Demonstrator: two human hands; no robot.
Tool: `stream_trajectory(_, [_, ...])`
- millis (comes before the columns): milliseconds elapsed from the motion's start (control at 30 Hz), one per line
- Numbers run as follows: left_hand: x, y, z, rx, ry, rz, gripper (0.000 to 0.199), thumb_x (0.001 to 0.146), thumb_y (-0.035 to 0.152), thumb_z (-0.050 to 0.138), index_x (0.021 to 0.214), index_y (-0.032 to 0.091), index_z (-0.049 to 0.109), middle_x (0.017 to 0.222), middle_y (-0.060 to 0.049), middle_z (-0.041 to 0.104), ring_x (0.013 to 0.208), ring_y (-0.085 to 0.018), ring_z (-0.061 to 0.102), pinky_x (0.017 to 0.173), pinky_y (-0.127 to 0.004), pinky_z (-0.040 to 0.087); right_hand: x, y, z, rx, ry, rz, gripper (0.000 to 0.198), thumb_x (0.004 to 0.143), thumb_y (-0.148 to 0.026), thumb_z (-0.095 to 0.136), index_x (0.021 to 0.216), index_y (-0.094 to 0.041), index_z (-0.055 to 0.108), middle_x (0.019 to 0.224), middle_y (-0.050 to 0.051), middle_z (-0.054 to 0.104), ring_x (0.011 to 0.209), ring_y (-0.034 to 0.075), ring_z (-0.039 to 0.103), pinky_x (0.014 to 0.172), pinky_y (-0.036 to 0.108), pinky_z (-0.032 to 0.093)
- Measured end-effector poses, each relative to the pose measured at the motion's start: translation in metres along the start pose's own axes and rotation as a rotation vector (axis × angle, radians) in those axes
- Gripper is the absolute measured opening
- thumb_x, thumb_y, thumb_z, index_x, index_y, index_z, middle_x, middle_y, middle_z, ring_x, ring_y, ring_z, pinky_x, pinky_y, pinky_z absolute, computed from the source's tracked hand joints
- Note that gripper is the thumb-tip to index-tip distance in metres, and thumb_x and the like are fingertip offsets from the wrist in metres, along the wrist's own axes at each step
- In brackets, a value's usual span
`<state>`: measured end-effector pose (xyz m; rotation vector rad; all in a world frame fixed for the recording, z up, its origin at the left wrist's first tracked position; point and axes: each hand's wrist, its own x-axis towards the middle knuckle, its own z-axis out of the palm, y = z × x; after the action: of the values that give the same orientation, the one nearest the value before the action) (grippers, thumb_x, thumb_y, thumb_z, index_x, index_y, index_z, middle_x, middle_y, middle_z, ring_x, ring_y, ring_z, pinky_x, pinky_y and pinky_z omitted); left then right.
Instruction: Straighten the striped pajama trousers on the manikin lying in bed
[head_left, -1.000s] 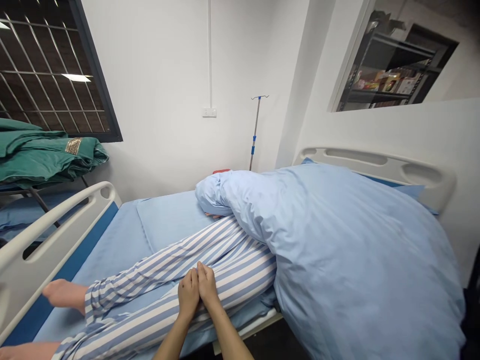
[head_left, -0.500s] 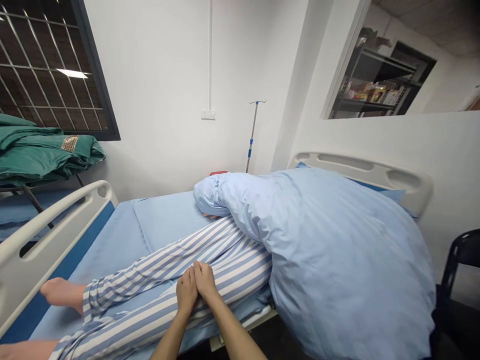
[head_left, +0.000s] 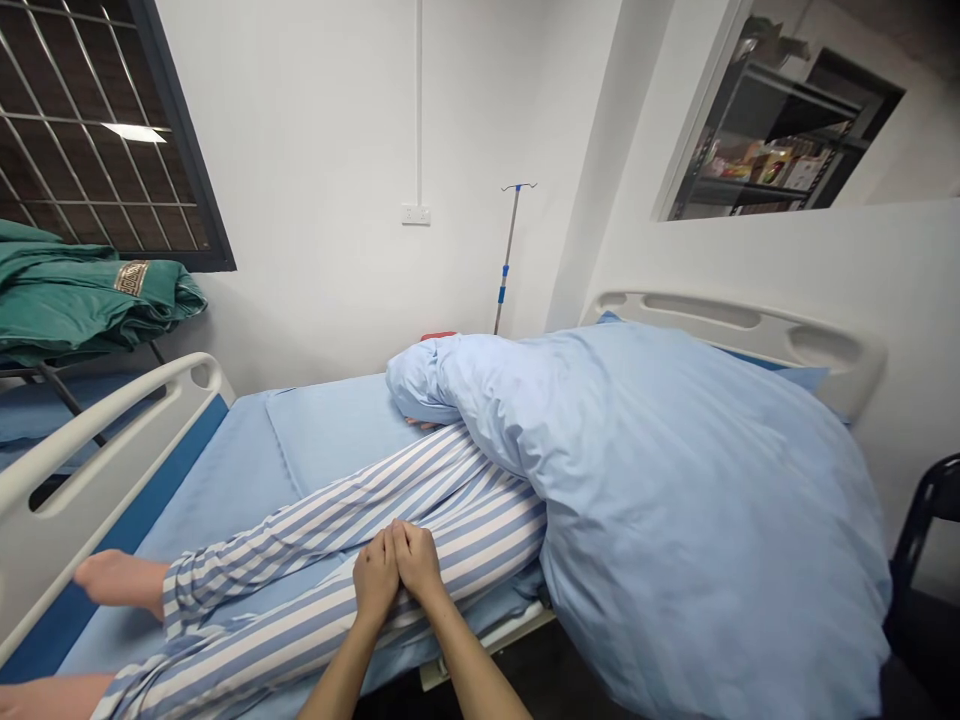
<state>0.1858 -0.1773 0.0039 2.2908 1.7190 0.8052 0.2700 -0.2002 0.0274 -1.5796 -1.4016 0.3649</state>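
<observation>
My left hand (head_left: 376,578) and my right hand (head_left: 417,562) are closed side by side, knuckles up, their inner edges touching. Both rest on the near leg of the blue-and-white striped trousers (head_left: 480,545), around the knee. Whatever the curled fingers may hold is hidden beneath them. The trousers are on a figure lying on the bed, whose bare foot (head_left: 124,583) points toward the bed's left end. A light blue quilt (head_left: 697,500) is bunched over the upper body, and a few fingertips show under its edge.
The bed has a pale footboard (head_left: 112,430) on the left and a headboard (head_left: 750,315) at the right. Behind it stands a drip pole (head_left: 508,255). Green folded cloth (head_left: 82,300) lies at the far left; a black chair (head_left: 926,560) stands on the right.
The view has shifted slightly. My hands stay together on the same part of the near leg, with hardly any movement; the quilt and legs look unchanged.
</observation>
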Motion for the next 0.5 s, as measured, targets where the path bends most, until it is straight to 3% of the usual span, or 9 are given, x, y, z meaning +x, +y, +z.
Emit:
stream_trajectory(200, [0.001, 0.003, -0.005, -0.002, -0.123, -0.022, 0.031, 0.084, 0.024, 0.032, 0.099, 0.019, 0.059, 0.096, -0.007, 0.064, 0.087, -0.017, 0.057, 0.076, -0.027, 0.04, 0.001, 0.001, 0.0, 0.137, 0.057, 0.0, 0.044, 0.087, -0.039, 0.032, 0.058, -0.017, 0.056, 0.052, 0.001, 0.054, 0.05, 0.01, 0.042, 0.05, 0.022, 0.025])
stream_trajectory(367, [0.014, 0.008, -0.016, -0.176, -0.291, -0.092, 0.04, 0.087, 0.031, 0.024, 0.088, 0.018, 0.061, 0.093, -0.008, 0.065, 0.087, -0.018, 0.057, 0.075, -0.028, 0.039, 0.005, 0.001, 0.0, 0.262, 0.103, 0.042, 0.045, 0.084, -0.043, 0.034, 0.052, -0.017, 0.052, 0.049, 0.0, 0.05, 0.05, 0.011, 0.04, 0.048, 0.021, 0.027])
stream_trajectory(500, [0.027, 0.02, -0.022, -0.367, -0.246, -0.084, 0.041, 0.085, 0.035, 0.025, 0.069, 0.017, 0.058, 0.077, -0.007, 0.064, 0.073, -0.016, 0.056, 0.066, -0.026, 0.039, 0.01, 0.0, -0.004, 0.406, 0.102, 0.093, 0.045, 0.083, -0.047, 0.035, 0.053, -0.016, 0.05, 0.051, 0.0, 0.049, 0.051, 0.011, 0.04, 0.049, 0.021, 0.03])
